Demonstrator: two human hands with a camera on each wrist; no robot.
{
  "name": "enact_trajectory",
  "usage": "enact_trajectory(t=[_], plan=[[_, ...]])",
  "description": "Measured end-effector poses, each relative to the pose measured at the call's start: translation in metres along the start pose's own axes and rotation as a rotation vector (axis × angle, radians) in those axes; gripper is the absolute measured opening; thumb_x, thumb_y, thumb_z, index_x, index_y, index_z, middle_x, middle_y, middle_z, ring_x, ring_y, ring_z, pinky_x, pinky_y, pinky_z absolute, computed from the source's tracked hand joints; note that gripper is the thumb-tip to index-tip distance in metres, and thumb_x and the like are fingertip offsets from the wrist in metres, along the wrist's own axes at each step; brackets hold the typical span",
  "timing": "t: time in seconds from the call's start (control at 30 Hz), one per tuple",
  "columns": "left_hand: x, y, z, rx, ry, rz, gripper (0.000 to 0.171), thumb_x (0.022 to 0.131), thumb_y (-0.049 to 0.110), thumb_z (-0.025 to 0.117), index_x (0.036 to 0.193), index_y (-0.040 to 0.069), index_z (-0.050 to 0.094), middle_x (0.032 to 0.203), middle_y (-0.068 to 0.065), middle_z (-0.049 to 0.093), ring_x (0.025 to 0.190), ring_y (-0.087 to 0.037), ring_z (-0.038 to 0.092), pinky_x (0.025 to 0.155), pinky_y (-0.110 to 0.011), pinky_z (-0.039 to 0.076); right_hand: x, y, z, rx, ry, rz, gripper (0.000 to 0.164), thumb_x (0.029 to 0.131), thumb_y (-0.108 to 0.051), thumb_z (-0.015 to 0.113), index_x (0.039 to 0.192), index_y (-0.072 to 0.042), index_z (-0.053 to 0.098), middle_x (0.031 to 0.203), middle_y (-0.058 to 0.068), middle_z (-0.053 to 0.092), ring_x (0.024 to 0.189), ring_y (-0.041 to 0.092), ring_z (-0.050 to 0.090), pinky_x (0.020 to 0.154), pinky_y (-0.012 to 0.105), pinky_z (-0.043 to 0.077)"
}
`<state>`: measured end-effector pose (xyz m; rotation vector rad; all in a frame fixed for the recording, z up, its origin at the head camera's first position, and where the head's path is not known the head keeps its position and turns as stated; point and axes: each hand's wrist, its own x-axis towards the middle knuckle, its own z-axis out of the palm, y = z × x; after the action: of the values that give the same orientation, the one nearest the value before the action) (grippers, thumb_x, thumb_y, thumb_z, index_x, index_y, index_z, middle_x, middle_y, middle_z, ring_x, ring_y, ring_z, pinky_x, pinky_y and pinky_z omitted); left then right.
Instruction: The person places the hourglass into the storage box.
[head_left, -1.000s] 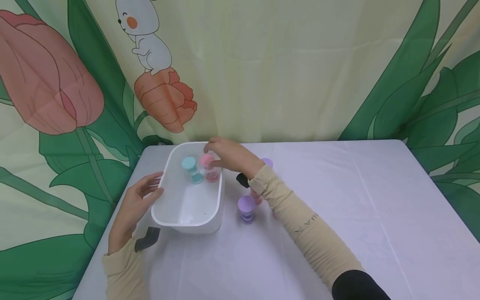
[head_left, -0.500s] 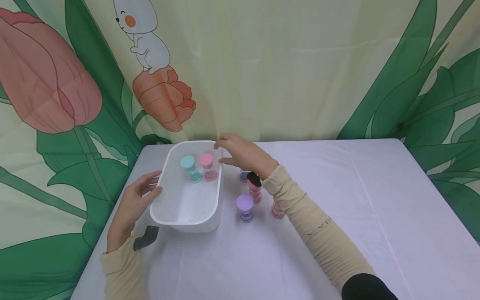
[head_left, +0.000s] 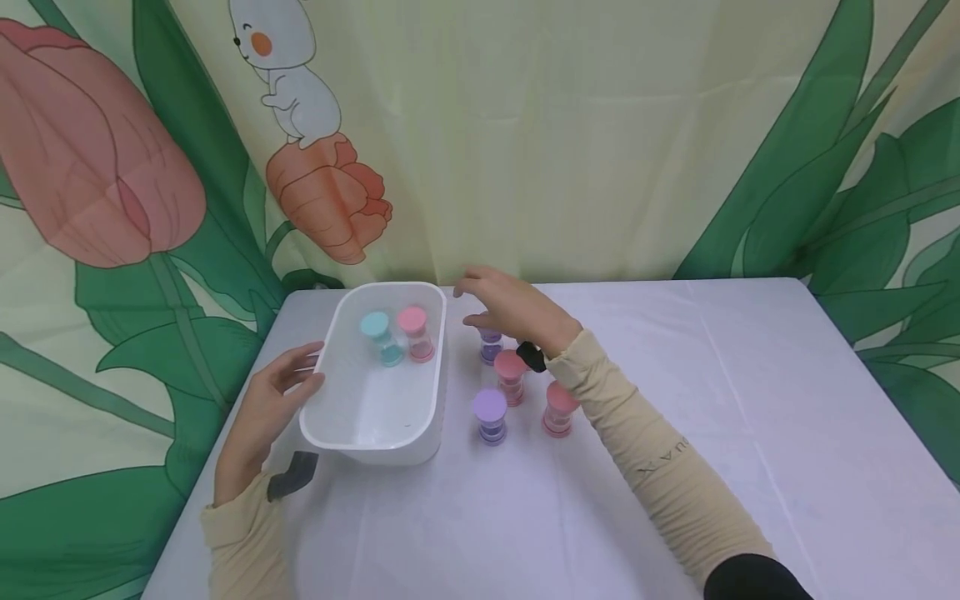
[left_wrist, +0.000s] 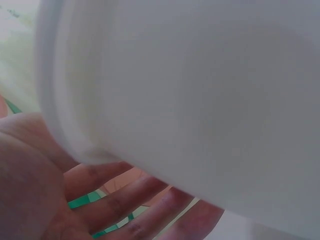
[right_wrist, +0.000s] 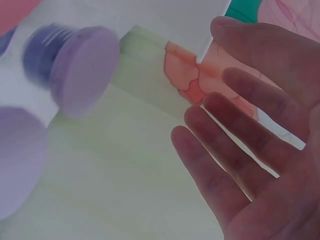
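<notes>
A white plastic tub (head_left: pixel 375 408) stands at the left of the table, with a teal sand timer (head_left: pixel 382 337) and a pink sand timer (head_left: pixel 417 333) inside. My left hand (head_left: pixel 273 404) touches the tub's left side, its fingers extended along the outer wall (left_wrist: pixel 210 100). Just right of the tub, my right hand (head_left: pixel 517 308) hovers with loose, spread fingers and nothing in them. Partly beneath it is a purple sand timer (head_left: pixel 491 346). Nearer me are a pink sand timer (head_left: pixel 511 379), another purple one (head_left: pixel 491 415) and another pink one (head_left: pixel 559 410). Purple caps (right_wrist: pixel 85 72) appear in the right wrist view.
A white cloth covers the table (head_left: pixel 675 433). Behind its far edge hangs a printed curtain (head_left: pixel 585 150) with tulips, leaves and a carrot. My right forearm (head_left: pixel 660 450) crosses over the table from the lower right.
My right hand has let go of the pink sand timer in the tub and moved right, out over the tub's rim. My left hand has stayed at the tub.
</notes>
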<state>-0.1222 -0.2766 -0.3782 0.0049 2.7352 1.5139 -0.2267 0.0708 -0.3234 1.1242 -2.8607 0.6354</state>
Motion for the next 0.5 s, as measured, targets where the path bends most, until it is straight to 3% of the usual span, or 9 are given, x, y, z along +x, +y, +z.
enact_trajectory(t=[0.5], plan=[[0.000,0.002,0.000,-0.003,-0.003,0.000,0.060,0.098,0.036,0.062,0.150,0.012,0.044,0.144,-0.018,0.052,0.127,-0.039,0.052,0.097,-0.059,0.048,-0.025,0.025,-0.009,-0.002,-0.031,0.070,0.038,0.091,-0.020,0.074,0.122,-0.002,0.066,0.121,0.010,0.061,0.112,0.025,0.060,0.100,0.037,0.048]])
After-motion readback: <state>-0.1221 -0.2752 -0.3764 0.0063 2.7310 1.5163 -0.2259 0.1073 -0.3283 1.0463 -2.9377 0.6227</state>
